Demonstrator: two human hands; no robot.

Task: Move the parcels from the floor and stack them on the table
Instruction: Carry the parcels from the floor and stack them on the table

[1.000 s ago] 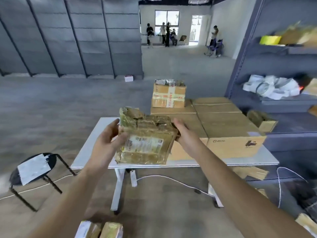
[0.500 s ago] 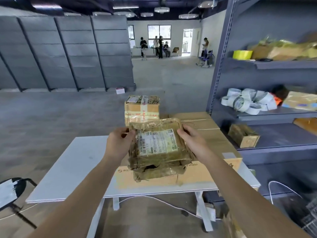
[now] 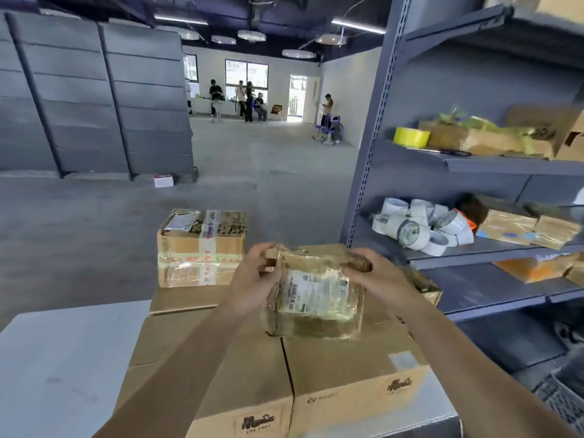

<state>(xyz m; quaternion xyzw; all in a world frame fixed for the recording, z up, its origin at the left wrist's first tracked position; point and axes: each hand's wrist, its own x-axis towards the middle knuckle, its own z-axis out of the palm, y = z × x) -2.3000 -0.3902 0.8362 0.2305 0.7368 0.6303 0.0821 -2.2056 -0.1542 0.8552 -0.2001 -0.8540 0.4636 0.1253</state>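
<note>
Now | left hand (image 3: 252,279): fingers curled round parcel (image 3: 316,297) | right hand (image 3: 376,276): fingers gripping its far-right corner

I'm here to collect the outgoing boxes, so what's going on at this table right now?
A person is gripping a taped parcel with the left hand and the right hand, one at each far corner, low over the large cardboard boxes that sit on the white table. Whether it has touched down yet is hard to tell. A smaller taped box already stands further back on the stack.
</note>
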